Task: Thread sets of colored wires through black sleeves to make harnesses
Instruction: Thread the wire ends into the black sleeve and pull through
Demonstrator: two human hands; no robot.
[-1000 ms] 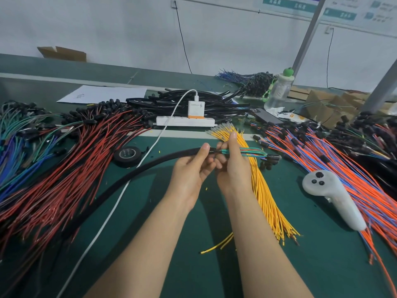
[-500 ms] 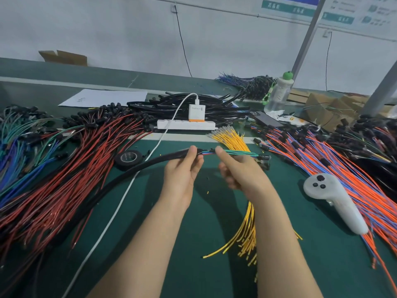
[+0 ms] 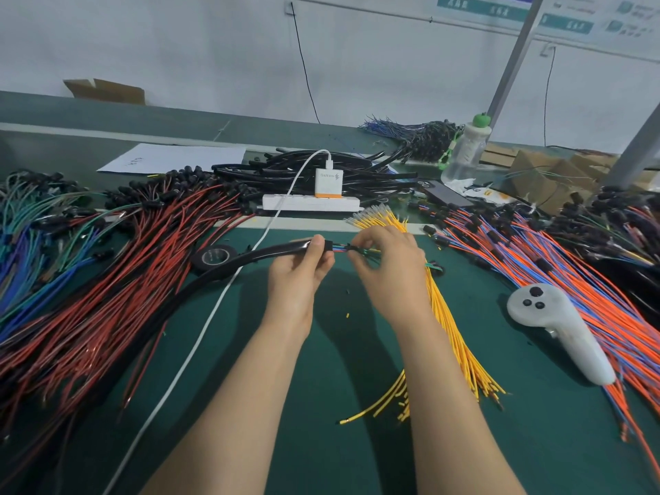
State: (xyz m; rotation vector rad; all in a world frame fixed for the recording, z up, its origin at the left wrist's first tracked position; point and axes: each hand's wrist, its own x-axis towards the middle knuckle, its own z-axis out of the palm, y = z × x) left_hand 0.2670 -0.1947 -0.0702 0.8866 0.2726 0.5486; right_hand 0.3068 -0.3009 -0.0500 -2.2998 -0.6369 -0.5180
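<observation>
Over the desk (image 3: 339,351) the left hand (image 3: 298,271) grips the mouth of the black sleeve (image 3: 264,253), the right hand (image 3: 389,260) pinches the colored wires (image 3: 340,249) entering it; holding them bunched and aligned should ease feeding.

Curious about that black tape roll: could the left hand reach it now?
Probably yes, but not freely: the left hand grips the black sleeve, which runs past the tape roll; it must let go first.

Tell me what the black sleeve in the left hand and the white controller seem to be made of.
Black sleeve: likely flexible plastic or rubber tubing, glossy; it catches highlights and bends in a long curve. White controller: hard moulded plastic by the look, matt, rounded shell with black buttons.
</observation>
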